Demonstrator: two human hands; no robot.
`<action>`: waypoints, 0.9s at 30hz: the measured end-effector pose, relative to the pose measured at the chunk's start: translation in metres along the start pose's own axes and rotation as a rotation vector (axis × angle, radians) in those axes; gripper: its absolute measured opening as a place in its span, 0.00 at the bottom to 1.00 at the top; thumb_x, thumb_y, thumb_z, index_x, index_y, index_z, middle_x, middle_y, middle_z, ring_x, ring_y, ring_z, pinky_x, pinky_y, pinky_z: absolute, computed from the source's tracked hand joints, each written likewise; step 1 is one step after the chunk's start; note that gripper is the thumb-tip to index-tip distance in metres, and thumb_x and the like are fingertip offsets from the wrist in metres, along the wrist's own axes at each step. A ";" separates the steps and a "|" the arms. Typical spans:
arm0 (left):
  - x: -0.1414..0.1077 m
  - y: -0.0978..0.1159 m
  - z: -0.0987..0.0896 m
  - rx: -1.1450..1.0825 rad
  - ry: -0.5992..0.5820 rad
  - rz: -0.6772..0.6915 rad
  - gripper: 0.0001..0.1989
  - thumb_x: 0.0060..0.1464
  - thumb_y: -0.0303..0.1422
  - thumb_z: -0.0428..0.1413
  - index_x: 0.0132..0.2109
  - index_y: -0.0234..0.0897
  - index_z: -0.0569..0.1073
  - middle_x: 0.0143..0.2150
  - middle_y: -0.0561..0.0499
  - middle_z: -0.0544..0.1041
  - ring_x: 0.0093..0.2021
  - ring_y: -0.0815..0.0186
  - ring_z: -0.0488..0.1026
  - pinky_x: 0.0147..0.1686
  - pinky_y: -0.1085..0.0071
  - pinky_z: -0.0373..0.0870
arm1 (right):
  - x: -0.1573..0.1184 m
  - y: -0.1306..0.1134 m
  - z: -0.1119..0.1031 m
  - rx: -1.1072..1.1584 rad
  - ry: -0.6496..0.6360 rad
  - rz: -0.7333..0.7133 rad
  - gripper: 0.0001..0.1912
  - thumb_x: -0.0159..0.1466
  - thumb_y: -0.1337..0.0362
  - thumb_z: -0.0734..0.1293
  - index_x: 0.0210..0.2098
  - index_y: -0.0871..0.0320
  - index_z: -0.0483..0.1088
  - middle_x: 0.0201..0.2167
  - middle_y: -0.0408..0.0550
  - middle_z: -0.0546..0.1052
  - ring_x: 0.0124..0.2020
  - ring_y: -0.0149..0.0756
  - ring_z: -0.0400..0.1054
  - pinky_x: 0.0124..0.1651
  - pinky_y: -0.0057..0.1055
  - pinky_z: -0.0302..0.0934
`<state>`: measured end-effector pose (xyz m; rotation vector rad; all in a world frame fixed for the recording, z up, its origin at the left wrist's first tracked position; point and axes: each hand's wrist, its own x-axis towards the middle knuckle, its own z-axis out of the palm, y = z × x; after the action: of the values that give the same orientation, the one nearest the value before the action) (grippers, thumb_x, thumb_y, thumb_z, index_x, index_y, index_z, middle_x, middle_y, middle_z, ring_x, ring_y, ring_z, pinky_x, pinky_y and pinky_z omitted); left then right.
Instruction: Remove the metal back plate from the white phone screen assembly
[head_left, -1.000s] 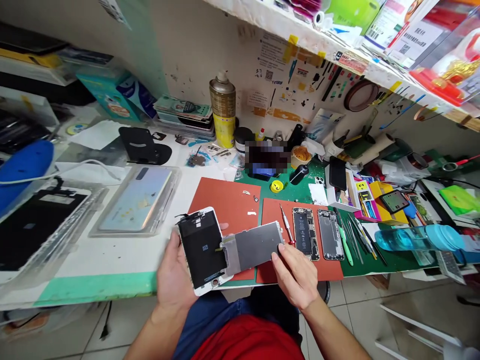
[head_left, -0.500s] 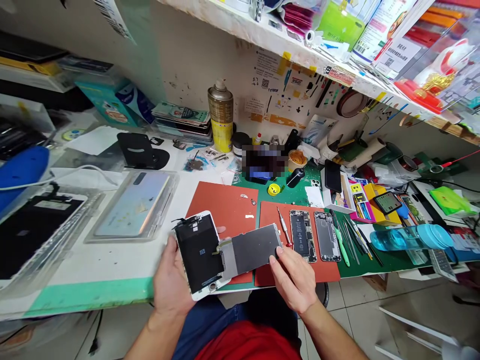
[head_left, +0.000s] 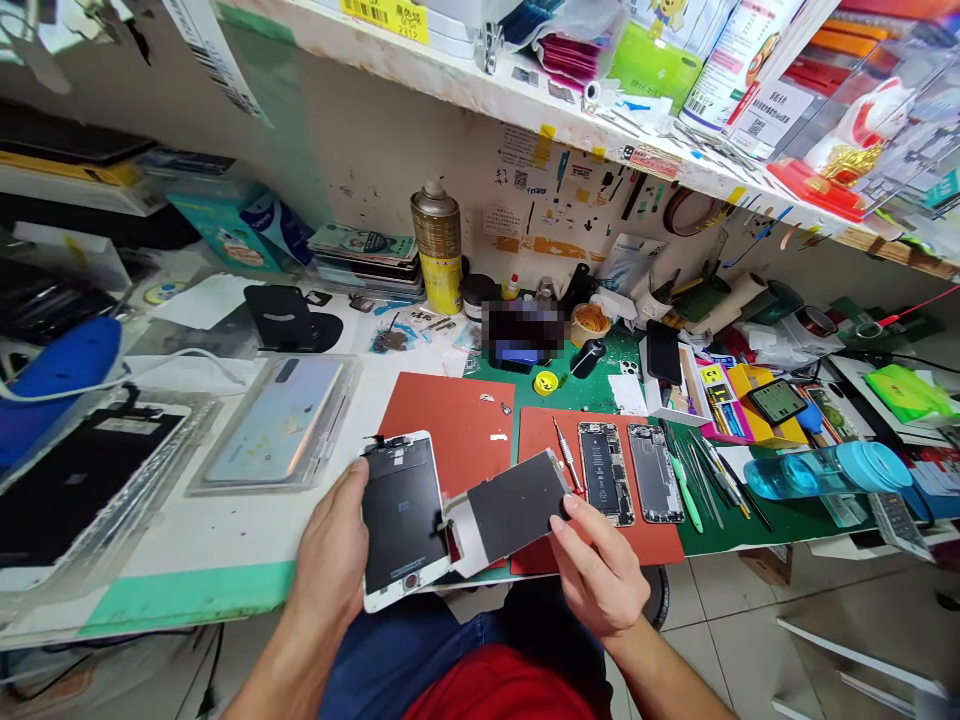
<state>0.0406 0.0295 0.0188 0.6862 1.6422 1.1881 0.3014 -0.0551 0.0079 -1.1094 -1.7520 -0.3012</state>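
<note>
My left hand (head_left: pixel 337 545) grips a white-edged phone screen (head_left: pixel 403 510) by its left side, its dark back facing up. My right hand (head_left: pixel 600 565) pinches the right end of a thin grey metal shield plate (head_left: pixel 519 508). A small ribbon strip joins the plate's left end to the screen near its lower right. Both parts are held in the air over the bench's front edge. Beyond my right hand, an opened phone body with a battery (head_left: pixel 602 472) and a phone back shell (head_left: pixel 655 472) lie on the mat beside a screwdriver (head_left: pixel 568 455).
Red mats (head_left: pixel 442 415) cover the bench middle. A green pry tool (head_left: pixel 686 492) and several tweezers lie right, near a blue water bottle (head_left: pixel 825 470). A boxed phone (head_left: pixel 274 415) and another screen (head_left: pixel 82 480) lie left. A spray can (head_left: pixel 436 245) stands behind, beneath a loaded shelf (head_left: pixel 465 75).
The screen has turned to a flatter angle, and my left thumb now lies along its left edge. The plate has shifted slightly right with my right hand. The camera view has moved slightly.
</note>
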 end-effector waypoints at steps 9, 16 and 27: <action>-0.005 0.009 -0.028 0.925 0.022 0.379 0.36 0.66 0.54 0.47 0.68 0.33 0.71 0.48 0.37 0.84 0.48 0.43 0.82 0.51 0.48 0.77 | 0.017 -0.020 -0.005 0.208 0.028 0.147 0.21 0.68 0.81 0.69 0.56 0.59 0.80 0.51 0.56 0.85 0.51 0.42 0.84 0.54 0.33 0.82; -0.057 0.037 -0.014 0.666 -0.182 0.796 0.20 0.70 0.48 0.54 0.60 0.45 0.78 0.60 0.45 0.82 0.53 0.53 0.83 0.54 0.57 0.80 | 0.034 -0.026 -0.007 0.291 0.007 0.270 0.17 0.67 0.80 0.71 0.50 0.58 0.82 0.48 0.54 0.86 0.46 0.39 0.85 0.52 0.30 0.81; -0.080 0.059 0.024 0.421 -0.499 1.083 0.13 0.69 0.25 0.58 0.56 0.42 0.79 0.46 0.48 0.81 0.45 0.66 0.82 0.42 0.75 0.79 | 0.044 -0.024 -0.023 0.362 -0.079 0.098 0.18 0.66 0.83 0.62 0.40 0.58 0.78 0.42 0.54 0.86 0.49 0.45 0.84 0.50 0.38 0.82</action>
<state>0.0881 -0.0070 0.1021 2.1200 1.0516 1.1965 0.2930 -0.0598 0.0622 -0.9484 -1.7290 0.1195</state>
